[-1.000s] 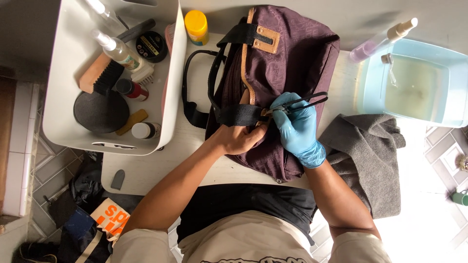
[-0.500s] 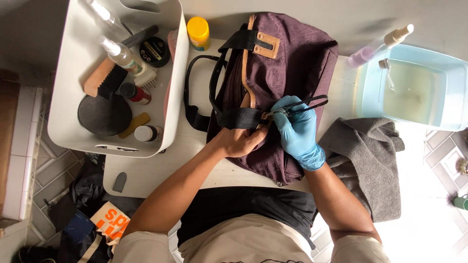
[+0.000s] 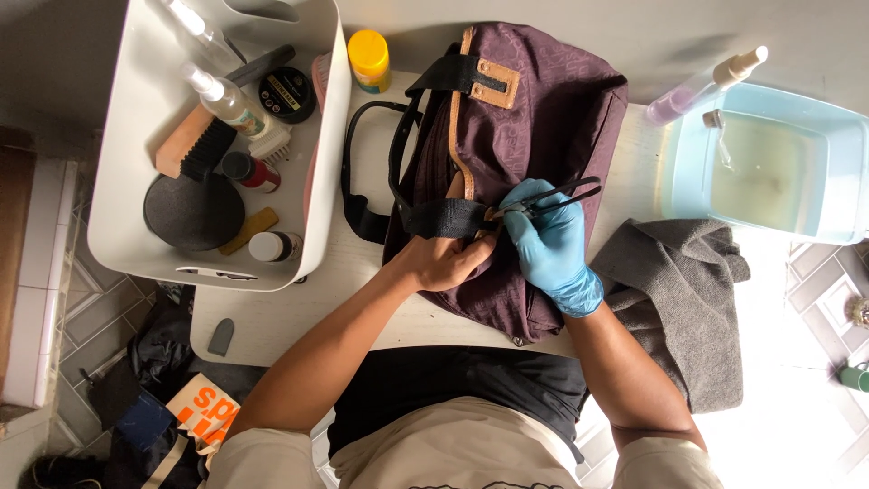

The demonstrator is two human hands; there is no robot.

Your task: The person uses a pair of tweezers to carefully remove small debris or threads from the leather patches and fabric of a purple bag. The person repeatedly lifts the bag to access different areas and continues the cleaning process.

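Bag (image 3: 552, 118) under both hands; left grip (image 3: 445, 261) pinching strap (image 3: 439, 217), right grip (image 3: 549, 246) grasping tweezers (image 3: 554, 197).

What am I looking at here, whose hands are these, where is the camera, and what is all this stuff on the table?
The camera sits on a person's head and looks down at their own two hands; there is no machine. On a white table lies a purple bag. The bare left hand steadies it by a black strap. The right hand, in a blue glove, holds a thin dark tool to the bag. Left stands a white bin of brushes and bottles; right, a grey towel and a basin of water.
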